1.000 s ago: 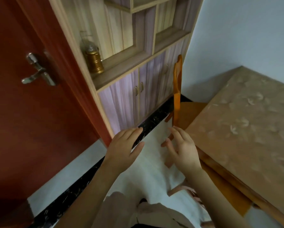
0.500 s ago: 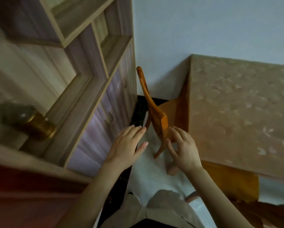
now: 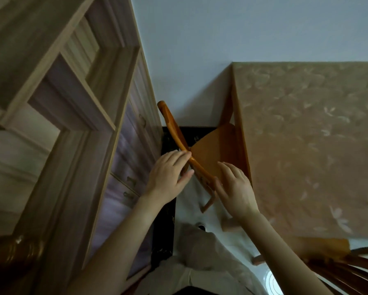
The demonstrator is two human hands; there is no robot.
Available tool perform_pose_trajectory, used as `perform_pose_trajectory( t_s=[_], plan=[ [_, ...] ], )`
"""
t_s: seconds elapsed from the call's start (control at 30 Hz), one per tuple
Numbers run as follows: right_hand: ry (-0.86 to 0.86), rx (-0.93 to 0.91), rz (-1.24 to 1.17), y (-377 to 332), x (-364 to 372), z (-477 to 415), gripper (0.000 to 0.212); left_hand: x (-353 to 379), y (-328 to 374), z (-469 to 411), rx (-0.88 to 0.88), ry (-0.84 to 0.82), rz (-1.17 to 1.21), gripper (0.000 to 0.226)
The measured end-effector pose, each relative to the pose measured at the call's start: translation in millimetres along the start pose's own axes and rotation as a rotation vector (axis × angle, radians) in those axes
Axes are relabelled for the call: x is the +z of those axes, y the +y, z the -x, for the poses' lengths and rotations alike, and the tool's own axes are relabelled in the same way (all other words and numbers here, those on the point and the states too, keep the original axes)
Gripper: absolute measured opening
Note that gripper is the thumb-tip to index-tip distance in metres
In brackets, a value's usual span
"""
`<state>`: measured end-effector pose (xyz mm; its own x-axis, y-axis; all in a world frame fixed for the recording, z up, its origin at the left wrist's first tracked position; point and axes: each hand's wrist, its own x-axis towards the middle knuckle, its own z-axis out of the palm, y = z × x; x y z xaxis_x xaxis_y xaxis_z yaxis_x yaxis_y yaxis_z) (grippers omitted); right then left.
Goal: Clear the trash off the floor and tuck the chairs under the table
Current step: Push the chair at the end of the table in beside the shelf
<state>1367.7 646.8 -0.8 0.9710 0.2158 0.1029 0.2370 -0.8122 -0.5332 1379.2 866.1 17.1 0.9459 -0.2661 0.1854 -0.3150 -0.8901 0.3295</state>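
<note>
Both hands are up at the chair (image 3: 208,155), one each side of its curved back rail, the natural place to steer it from. The left hand (image 3: 168,175) lies on the rail with fingers straight and pressed together, thumb apart; the right hand (image 3: 236,190) has its fingers loosely spread, just meeting the rail's near end, not gripping yet. The seat already sits partly under the table (image 3: 306,145), angled, squeezed between it and the cabinet (image 3: 123,167). I see no trash on the floor here.
</note>
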Motion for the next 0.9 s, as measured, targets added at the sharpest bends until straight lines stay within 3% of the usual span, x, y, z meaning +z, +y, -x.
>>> perform_pose_trajectory(
  t_s=[0.37, 0.6, 0.77, 0.9],
  plan=[
    [-0.161, 0.040, -0.118, -1, 55, -67, 0.048, 28, -72, -79, -0.374, -0.140, 0.217, 0.083],
    [-0.199, 0.075, -0.136, 4, 80, -68, 0.043, 41, -104, -99, -0.376, -0.231, 0.365, 0.091],
    [-0.202, 0.147, -0.189, 4, 80, -70, 0.042, 55, -116, -105, -0.588, -0.211, 0.746, 0.103],
    [-0.189, 0.203, -0.253, 4, 83, -72, 0.041, 62, -121, -104, -0.623, -0.184, 0.925, 0.106]
  ],
)
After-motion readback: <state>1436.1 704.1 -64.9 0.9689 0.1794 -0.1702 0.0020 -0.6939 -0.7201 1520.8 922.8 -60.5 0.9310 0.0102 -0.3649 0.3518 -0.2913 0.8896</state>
